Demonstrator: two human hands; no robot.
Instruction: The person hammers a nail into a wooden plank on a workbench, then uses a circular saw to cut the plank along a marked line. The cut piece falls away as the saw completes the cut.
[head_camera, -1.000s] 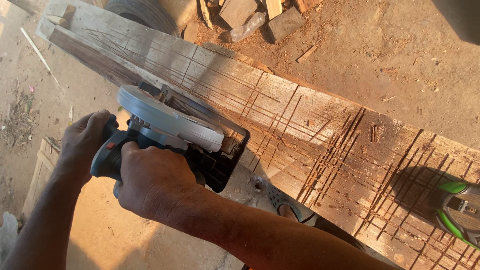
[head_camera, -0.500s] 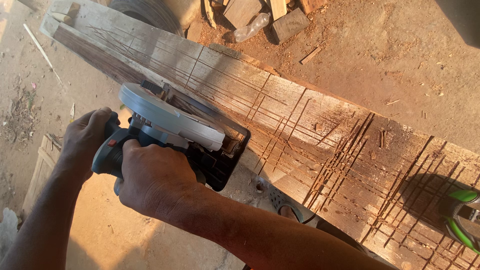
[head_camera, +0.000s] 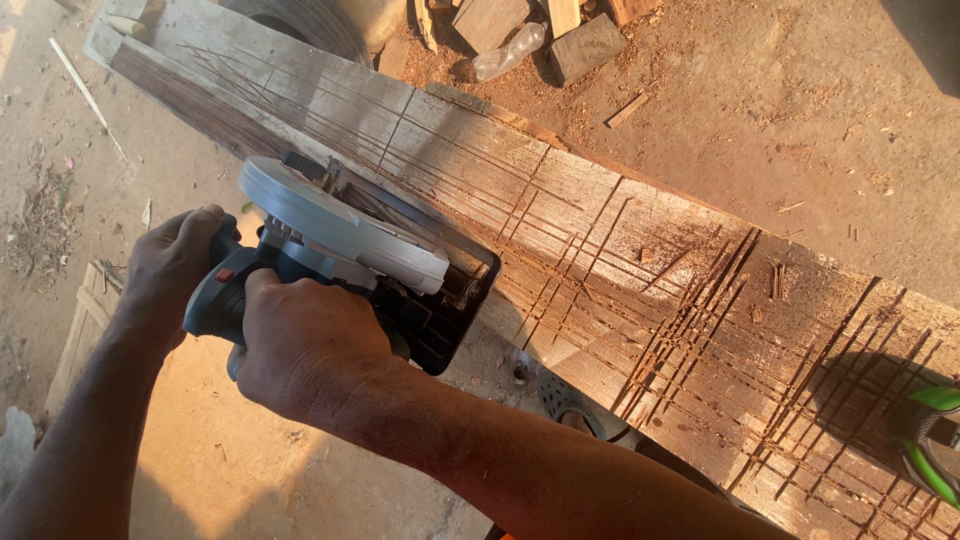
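A hand-held circular saw (head_camera: 345, 255) with a grey blade guard and a dark blue body rests on the near edge of a long, wide wooden plank (head_camera: 620, 270). My left hand (head_camera: 175, 265) grips the saw's rear handle. My right hand (head_camera: 310, 350) wraps over the top handle, closer to the blade. The plank runs diagonally from upper left to lower right. Its top is scored with many crossing saw cuts, densest toward the right.
Wood offcuts (head_camera: 585, 45) and a clear plastic bottle (head_camera: 510, 50) lie on the dirt beyond the plank. A green and black tool (head_camera: 930, 440) sits on the plank's right end. A sandalled foot (head_camera: 570, 400) shows below the plank. A small wooden piece (head_camera: 80, 330) lies at left.
The saw and both hands keep their grip and place on the plank; the view has shifted slightly, so the plank sits a little further left and down in the frame.
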